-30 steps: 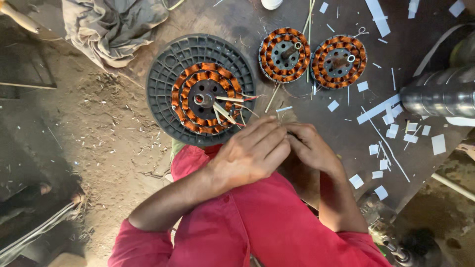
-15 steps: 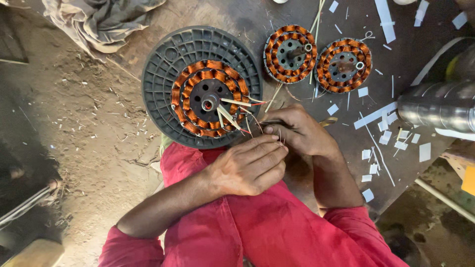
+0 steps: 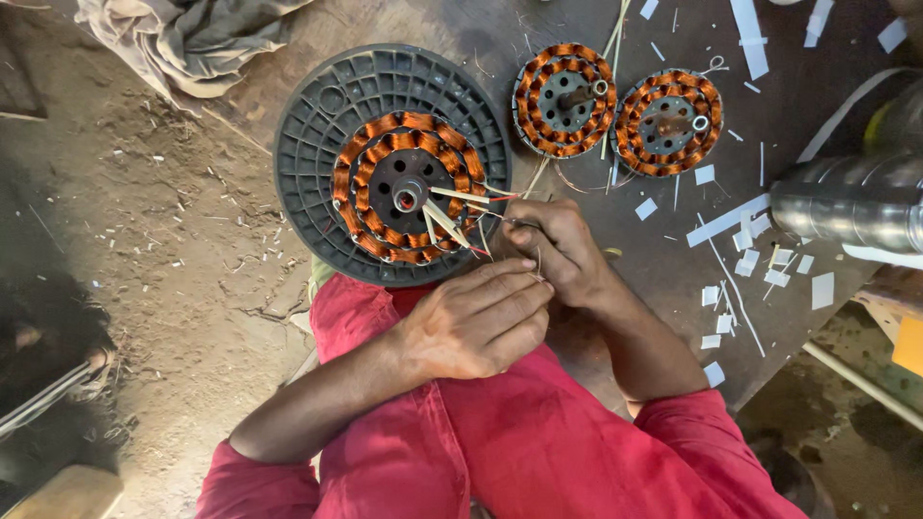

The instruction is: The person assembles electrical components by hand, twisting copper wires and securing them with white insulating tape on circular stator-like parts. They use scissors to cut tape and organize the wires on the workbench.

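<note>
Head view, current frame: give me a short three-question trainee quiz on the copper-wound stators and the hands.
1. How many round copper-wound stators are in view?
2. True or false: the largest stator rests on a round dark grey ribbed plastic disc.
3. Which lies near the right hand? A) thin wire leads and pale sleeves B) a hammer C) a paintbrush

Key: 1. Three: the largest, plus two smaller stators. 2. True. 3. A; the left hand meets it there.

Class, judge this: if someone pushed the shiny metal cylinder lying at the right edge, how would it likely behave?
The metal cylinder lies on its side, so it would probably roll. Its polished surface looks slippery. Being steel-like and broad, it is likely heavy and stiff.
</note>
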